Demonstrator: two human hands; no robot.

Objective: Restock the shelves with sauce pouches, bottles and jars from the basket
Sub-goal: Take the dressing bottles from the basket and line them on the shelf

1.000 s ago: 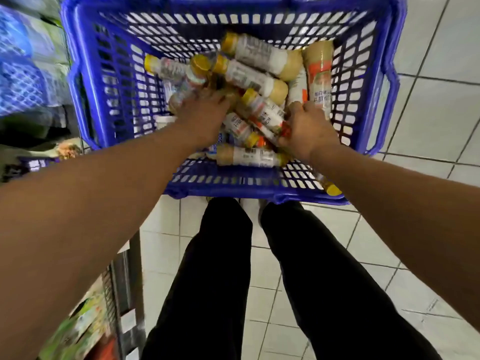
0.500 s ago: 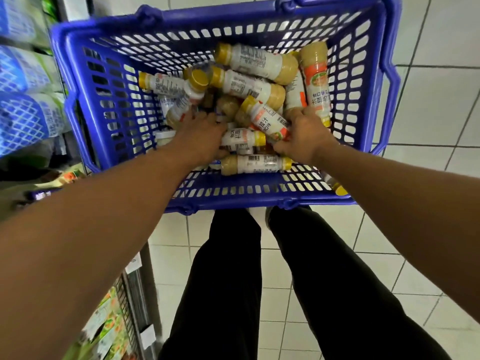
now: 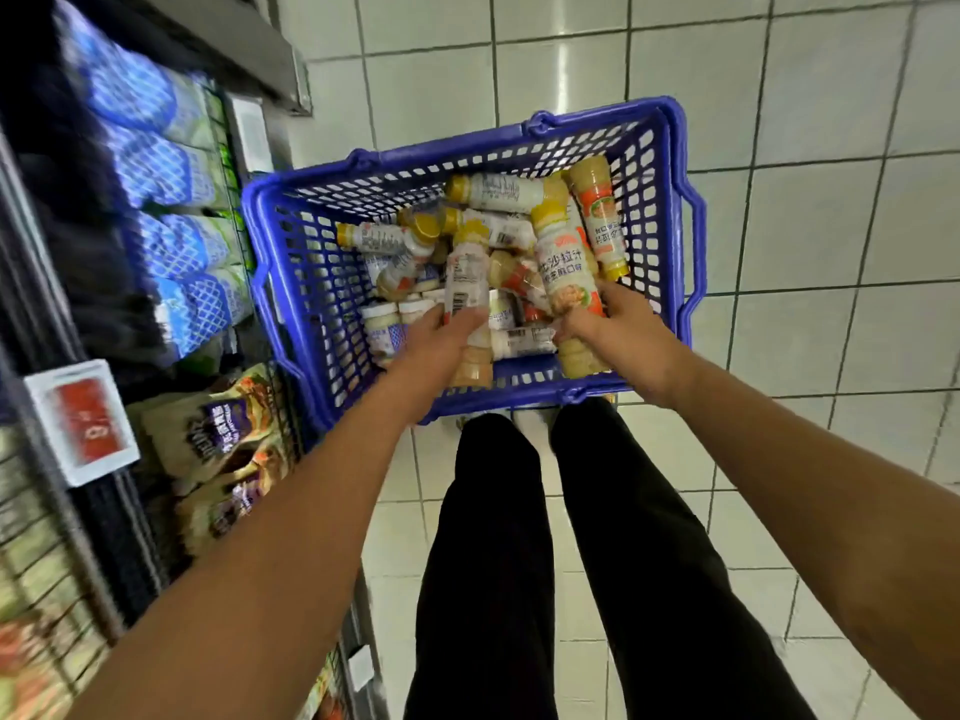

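Even overhead light, floor-tile (image 3: 561,85) glare, blurred, bowed edges.

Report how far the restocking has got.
Done: pouches line the shelf; who put them there is unclear. In hand: left grip holds a white-label bottle, right grip an orange-label bottle, over the basket. Left: a pile of bottles and jars in it.

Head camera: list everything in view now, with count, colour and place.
Basket: one, blue, ahead of the legs.
Loose bottles: a pile, yellow caps, inside the basket.
Jars: at least two, white lids, basket's near-left corner.
Packs: several, blue and white, left shelving, beside the basket.
Pouches: several, brown, left shelving, nearer the person.
Price tag: one, red and white, shelf edge.
Floor: pale tiles, right.
Legs: two, black trousers, bottom centre.
Left hand: one, grips a white-label bottle.
Right hand: one, grips an orange-label bottle.
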